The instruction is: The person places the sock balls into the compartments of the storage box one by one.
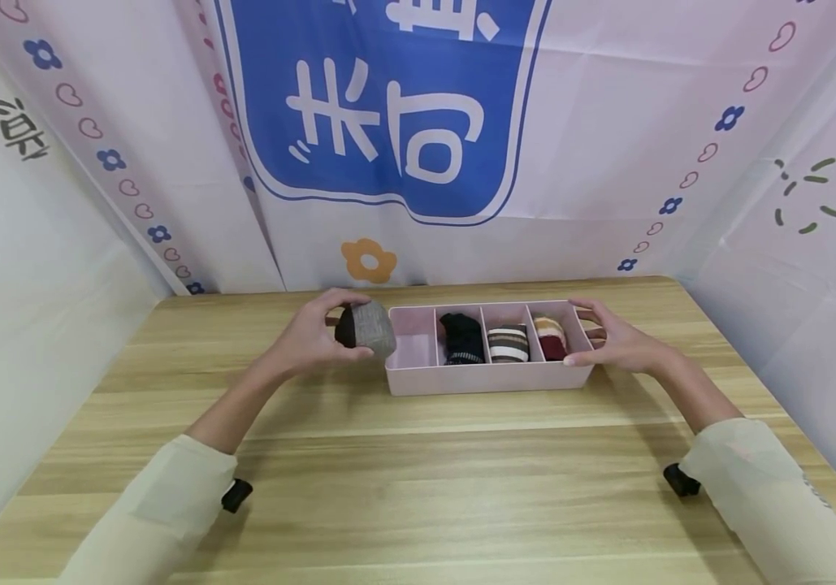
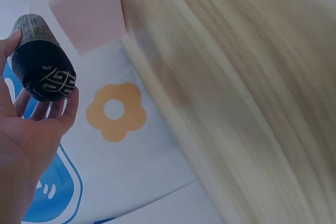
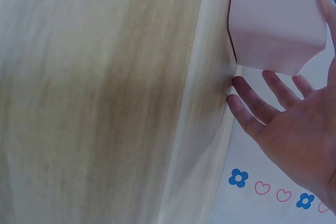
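Observation:
My left hand point(image 1: 318, 331) grips a rolled sock point(image 1: 374, 327), grey with a dark end, beside the left end of a pink divided storage box point(image 1: 487, 379). In the left wrist view, pale markings show on the black end of the sock point(image 2: 50, 72), held between thumb and fingertips. At the box's right end, my right hand point(image 1: 618, 341) holds it with the thumb at the front corner and a finger at the back corner. The other fingers point(image 3: 252, 100) spread by the end wall. The leftmost compartment shows its bare pink floor.
Other compartments hold a black rolled sock point(image 1: 464, 337), a brown-and-white striped one point(image 1: 508, 344) and a maroon one with yellow and white point(image 1: 552, 340). The wooden table point(image 1: 418, 479) meets a printed cloth backdrop point(image 1: 571, 244) just behind the box.

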